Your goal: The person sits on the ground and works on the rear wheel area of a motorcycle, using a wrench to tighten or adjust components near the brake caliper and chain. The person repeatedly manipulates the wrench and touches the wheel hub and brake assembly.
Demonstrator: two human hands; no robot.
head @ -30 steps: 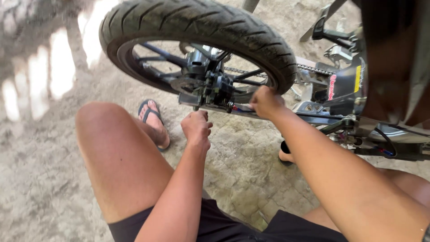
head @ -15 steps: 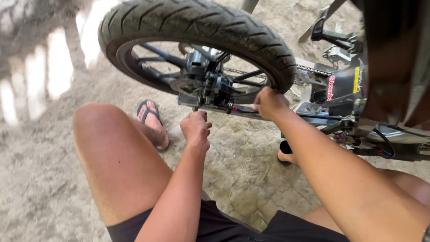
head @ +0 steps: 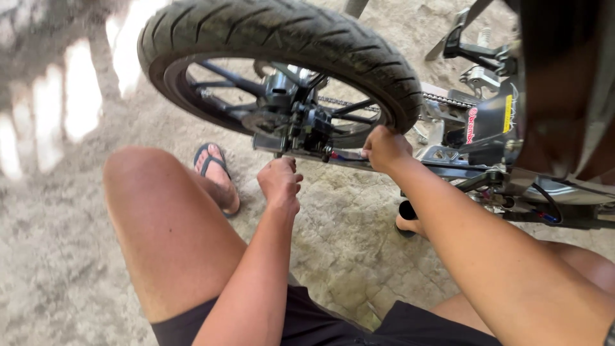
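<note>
A motorcycle's rear wheel (head: 282, 32) with a black tyre hangs in front of me. At its hub sit the brake caliper (head: 306, 125) and brake disc. My left hand (head: 280, 182) is curled into a fist just under the end of the swingarm, its thumb side touching a small dark stub there. Anything inside the fist is hidden. My right hand (head: 384, 148) grips the swingarm (head: 448, 168) beside the lower edge of the tyre. The drive chain (head: 442, 99) runs behind it.
My bare left knee (head: 160, 211) rises at the left, and my foot in a blue sandal (head: 214, 170) rests under the wheel. The motorcycle's frame, cables and footpeg (head: 512, 192) crowd the right side. The ground is rough concrete.
Both hands stay nearly where they were; the view has shifted slightly and the right hand has edged a little along the swingarm.
</note>
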